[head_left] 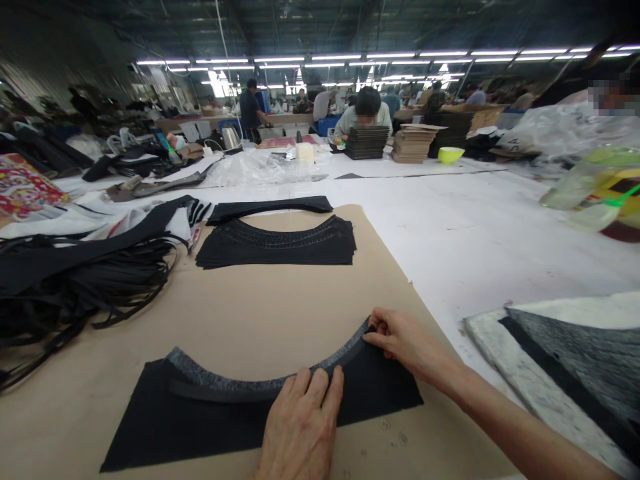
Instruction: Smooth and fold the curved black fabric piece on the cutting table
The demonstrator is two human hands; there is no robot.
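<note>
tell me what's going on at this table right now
A person is working at a large table in a busy workshop. Both bare hands press on a black curved fabric piece lying on a brown cardboard sheet. The left hand lies flat on its middle, and the right hand pinches the end of a grey felt strip laid along the curved edge. A stack of similar black pieces lies farther back, with a heap of black strips to the left.
</note>
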